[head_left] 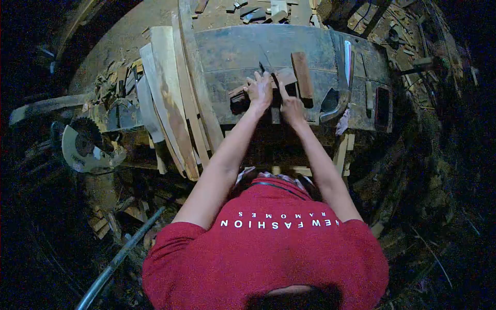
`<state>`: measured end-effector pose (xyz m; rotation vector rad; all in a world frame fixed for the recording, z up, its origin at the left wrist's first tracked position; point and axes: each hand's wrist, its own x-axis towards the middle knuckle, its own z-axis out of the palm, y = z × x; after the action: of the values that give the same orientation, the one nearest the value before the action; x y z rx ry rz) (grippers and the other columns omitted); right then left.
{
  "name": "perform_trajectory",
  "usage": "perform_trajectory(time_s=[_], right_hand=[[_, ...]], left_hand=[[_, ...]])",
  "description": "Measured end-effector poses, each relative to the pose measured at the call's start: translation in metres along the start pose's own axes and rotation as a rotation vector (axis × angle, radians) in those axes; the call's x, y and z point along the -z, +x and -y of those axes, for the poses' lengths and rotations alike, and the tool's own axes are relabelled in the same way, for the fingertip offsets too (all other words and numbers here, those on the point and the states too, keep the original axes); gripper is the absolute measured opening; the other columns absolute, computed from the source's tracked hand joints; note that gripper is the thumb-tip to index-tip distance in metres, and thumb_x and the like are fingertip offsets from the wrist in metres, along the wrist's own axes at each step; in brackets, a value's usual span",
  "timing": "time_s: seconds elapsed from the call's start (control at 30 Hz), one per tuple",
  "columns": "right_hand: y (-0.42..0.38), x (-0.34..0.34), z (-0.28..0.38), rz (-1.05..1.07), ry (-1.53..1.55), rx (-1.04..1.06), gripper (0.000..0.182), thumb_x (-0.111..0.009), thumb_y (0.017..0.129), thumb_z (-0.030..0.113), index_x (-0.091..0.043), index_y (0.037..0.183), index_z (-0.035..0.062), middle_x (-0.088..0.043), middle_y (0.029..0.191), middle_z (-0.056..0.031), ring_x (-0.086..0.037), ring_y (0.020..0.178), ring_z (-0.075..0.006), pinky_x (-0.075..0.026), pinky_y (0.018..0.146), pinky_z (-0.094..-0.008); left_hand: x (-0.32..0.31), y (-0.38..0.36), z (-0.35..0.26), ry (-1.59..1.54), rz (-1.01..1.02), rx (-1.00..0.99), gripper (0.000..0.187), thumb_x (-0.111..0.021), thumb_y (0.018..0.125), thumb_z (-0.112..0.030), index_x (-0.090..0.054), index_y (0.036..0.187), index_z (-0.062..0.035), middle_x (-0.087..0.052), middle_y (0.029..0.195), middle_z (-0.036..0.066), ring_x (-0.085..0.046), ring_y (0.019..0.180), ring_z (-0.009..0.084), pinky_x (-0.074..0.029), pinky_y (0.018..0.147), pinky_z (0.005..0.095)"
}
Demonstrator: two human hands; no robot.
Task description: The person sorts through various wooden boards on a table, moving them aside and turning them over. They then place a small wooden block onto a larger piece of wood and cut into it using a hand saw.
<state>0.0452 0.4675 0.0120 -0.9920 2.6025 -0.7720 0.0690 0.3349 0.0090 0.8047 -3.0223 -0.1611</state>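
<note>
At the middle of the worktable (227, 51), my left hand (260, 91) lies spread over small pieces of dark wood (237, 93). Just to its right is my right hand (292, 107), with its index finger stretched forward against a short wood piece (286, 76) and the other fingers curled in. What those curled fingers may hold is hidden. A thin dark blade or strip (262, 67) stands out beyond my left fingertips. To the right of my hands a reddish-brown wooden block (302, 77) lies lengthwise.
Long boards (173, 88) lie across the table on the left. A circular saw blade (82, 142) is at the far left. On the right are a handsaw (347, 64), a curved bar (338, 109) and a crumpled cloth (342, 122). Wood scraps (268, 13) lie beyond the table.
</note>
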Motion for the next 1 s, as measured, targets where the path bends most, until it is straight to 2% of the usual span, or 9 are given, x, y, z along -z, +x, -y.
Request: perform_trajectory(time_s=[0.07,0.17,0.27,0.4,0.5,0.57,0.63,0.73,1.0], right_hand=[[0.024,-0.002,0.007,-0.096,-0.078,0.021,0.043,-0.052,0.068,0.007,-0.051,0.111,0.0068,-0.059,0.064,-0.0167,-0.059,0.058,-0.0329,-0.046,0.050,-0.0425],[0.023,-0.018,-0.009,-0.094,-0.129,0.035,0.039,-0.053,0.069,0.011,-0.053,0.108,0.0073,-0.059,0.067,-0.0167,-0.059,0.059,-0.0330,-0.046,0.050,-0.0411],[-0.024,-0.007,-0.015,-0.132,-0.070,0.071,0.058,-0.054,0.067,0.004,-0.041,0.124,0.0113,-0.058,0.069,-0.0203,-0.057,0.062,-0.0361,-0.044,0.052,-0.0425],[-0.073,0.012,-0.012,-0.069,0.005,0.019,0.077,-0.056,0.066,0.000,-0.026,0.135,0.0168,-0.055,0.067,-0.0217,-0.054,0.062,-0.0388,-0.040,0.053,-0.0444],[-0.048,0.019,-0.005,0.016,-0.052,-0.022,0.061,-0.050,0.070,0.000,-0.035,0.129,0.0093,-0.058,0.068,-0.0188,-0.057,0.057,-0.0356,-0.044,0.050,-0.0452],[-0.005,0.006,-0.013,0.021,-0.030,-0.005,0.066,-0.053,0.069,0.002,-0.032,0.131,0.0102,-0.059,0.068,-0.0181,-0.057,0.058,-0.0365,-0.044,0.050,-0.0447],[0.027,-0.004,-0.008,-0.086,-0.069,0.149,0.070,-0.056,0.068,0.005,-0.029,0.132,0.0108,-0.058,0.065,-0.0174,-0.057,0.058,-0.0356,-0.045,0.051,-0.0444],[0.038,-0.012,0.000,-0.126,-0.114,0.112,0.075,-0.057,0.067,0.007,-0.027,0.133,0.0183,-0.057,0.069,-0.0213,-0.056,0.062,-0.0380,-0.045,0.055,-0.0455],[-0.081,0.017,-0.005,0.076,-0.028,-0.097,0.076,-0.053,0.067,0.000,-0.024,0.135,0.0174,-0.056,0.068,-0.0224,-0.054,0.061,-0.0399,-0.040,0.054,-0.0479]], left_hand=[[-0.001,0.002,0.000,0.000,0.020,-0.010,0.032,-0.053,0.074,-0.011,-0.048,0.106,-0.0113,-0.050,0.111,0.018,-0.052,0.089,0.0415,-0.049,0.066,0.0453],[-0.002,0.002,-0.001,0.028,-0.022,-0.001,0.033,-0.054,0.074,-0.010,-0.048,0.106,-0.0108,-0.050,0.111,0.017,-0.052,0.087,0.0401,-0.049,0.066,0.0456],[-0.010,0.002,0.001,-0.067,0.014,0.004,0.036,-0.053,0.077,-0.016,-0.050,0.112,-0.0106,-0.049,0.115,0.019,-0.048,0.100,0.0446,-0.045,0.072,0.0562],[-0.001,0.003,-0.002,-0.054,0.076,0.037,0.035,-0.052,0.078,-0.016,-0.050,0.113,-0.0105,-0.048,0.115,0.021,-0.048,0.100,0.0455,-0.045,0.072,0.0566],[-0.004,0.000,-0.004,-0.047,0.019,0.025,0.030,-0.050,0.079,-0.015,-0.051,0.108,-0.0093,-0.048,0.115,0.022,-0.048,0.099,0.0464,-0.045,0.073,0.0556],[-0.005,-0.001,-0.002,-0.031,-0.078,0.003,0.034,-0.051,0.076,-0.011,-0.048,0.110,-0.0119,-0.049,0.114,0.019,-0.051,0.091,0.0423,-0.048,0.062,0.0489],[0.005,-0.002,-0.002,-0.089,-0.017,0.018,0.026,-0.050,0.077,-0.012,-0.049,0.104,-0.0093,-0.049,0.114,0.021,-0.050,0.095,0.0449,-0.047,0.067,0.0515],[0.008,0.002,-0.002,-0.165,0.028,0.033,0.020,-0.050,0.078,-0.012,-0.051,0.097,-0.0069,-0.048,0.114,0.023,-0.048,0.098,0.0473,-0.046,0.071,0.0545],[0.009,-0.001,-0.004,-0.086,0.029,0.049,0.021,-0.050,0.080,-0.016,-0.050,0.100,-0.0079,-0.048,0.117,0.020,-0.048,0.100,0.0455,-0.045,0.070,0.0571]])
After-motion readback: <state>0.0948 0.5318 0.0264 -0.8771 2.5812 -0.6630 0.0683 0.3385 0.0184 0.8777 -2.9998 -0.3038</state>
